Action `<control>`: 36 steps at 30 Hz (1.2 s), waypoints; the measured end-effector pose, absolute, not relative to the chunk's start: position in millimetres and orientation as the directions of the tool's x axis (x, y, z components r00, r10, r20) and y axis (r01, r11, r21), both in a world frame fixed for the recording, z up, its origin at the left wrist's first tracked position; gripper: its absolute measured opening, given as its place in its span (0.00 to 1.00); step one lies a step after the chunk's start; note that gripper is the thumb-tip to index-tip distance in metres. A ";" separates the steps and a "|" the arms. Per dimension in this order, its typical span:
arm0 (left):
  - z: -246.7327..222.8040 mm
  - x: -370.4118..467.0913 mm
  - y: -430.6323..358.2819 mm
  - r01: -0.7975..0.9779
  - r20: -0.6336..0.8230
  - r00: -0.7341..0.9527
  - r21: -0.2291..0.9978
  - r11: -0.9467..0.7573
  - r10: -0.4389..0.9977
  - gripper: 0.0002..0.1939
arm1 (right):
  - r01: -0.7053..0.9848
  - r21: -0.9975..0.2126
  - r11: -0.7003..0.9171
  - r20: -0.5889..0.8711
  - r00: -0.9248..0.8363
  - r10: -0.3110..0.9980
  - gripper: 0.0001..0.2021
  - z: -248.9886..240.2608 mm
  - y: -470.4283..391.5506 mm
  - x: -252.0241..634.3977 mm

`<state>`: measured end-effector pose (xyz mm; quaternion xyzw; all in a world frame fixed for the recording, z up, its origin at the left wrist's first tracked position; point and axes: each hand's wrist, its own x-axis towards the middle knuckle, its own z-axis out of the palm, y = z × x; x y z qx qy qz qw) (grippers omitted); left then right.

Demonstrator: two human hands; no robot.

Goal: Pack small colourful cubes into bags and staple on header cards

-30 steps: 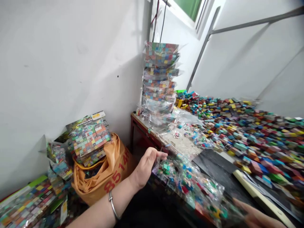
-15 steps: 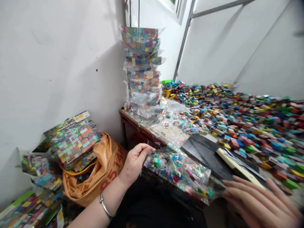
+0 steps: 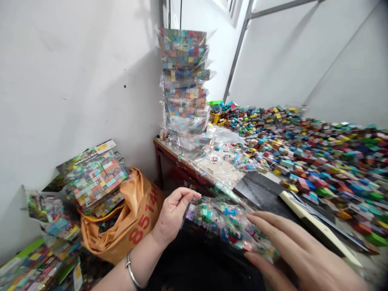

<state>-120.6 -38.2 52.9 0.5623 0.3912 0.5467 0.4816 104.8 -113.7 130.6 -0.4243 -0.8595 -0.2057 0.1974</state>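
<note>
Both hands at a clear bag (image 3: 230,224) of small bright pieces, in front of the table (image 3: 222,167).
The step in hand looks like steadying or straightening the bag: the left hand (image 3: 174,216) pinches its left corner, while the right hand (image 3: 306,252) is loosely spread over its right end, thumb and fingers apart; blur hides how firmly it touches. The next move seems to call for an even hold at both ends, so the loose pieces don't slide. A black board (image 3: 257,190) with a pale handle (image 3: 321,226) lies on the table, a tall stack (image 3: 184,83) of wrapped packs in the corner, heaped blocks (image 3: 306,157) to the right; an orange sack (image 3: 121,236) sits by the white wall (image 3: 75,76).
</note>
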 end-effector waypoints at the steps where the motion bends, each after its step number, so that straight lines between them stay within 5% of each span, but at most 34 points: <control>1: 53.1 -121.2 -38.9 -0.088 0.240 0.092 0.969 -0.232 0.966 0.11 | 0.795 0.212 0.568 0.498 -0.588 0.637 0.18 132.0 -109.8 94.0; 11: 57.0 -128.7 -43.9 -0.075 0.233 0.104 0.971 -0.226 0.967 0.11 | 0.795 -0.045 0.605 0.270 -0.574 0.773 0.12 137.6 -108.3 45.5; 17: 56.5 -131.3 -44.3 -0.081 0.224 0.121 0.973 -0.215 0.967 0.11 | 0.811 -0.030 0.585 0.365 -0.536 0.761 0.20 133.5 -97.1 45.0; 21: 51.6 -131.3 -45.7 -0.121 0.149 0.164 0.984 -0.130 0.975 0.11 | 0.791 -0.145 0.594 0.172 -0.571 0.803 0.15 112.8 -88.7 27.1; 26: 45.7 -135.9 -44.6 -0.129 0.152 0.152 0.983 -0.133 0.977 0.09 | 0.777 -0.130 0.616 0.101 -0.607 0.788 0.11 114.9 -93.3 18.3; 30: 41.9 -139.3 -41.1 -0.149 0.150 0.150 0.981 -0.127 0.977 0.09 | 0.808 -0.015 0.589 0.273 -0.563 0.780 0.21 136.1 -115.1 52.6; 36: 38.8 -137.4 -36.0 -0.206 0.071 0.145 0.978 -0.040 0.987 0.10 | 0.849 0.216 0.483 0.438 -0.526 0.729 0.14 138.7 -138.5 110.5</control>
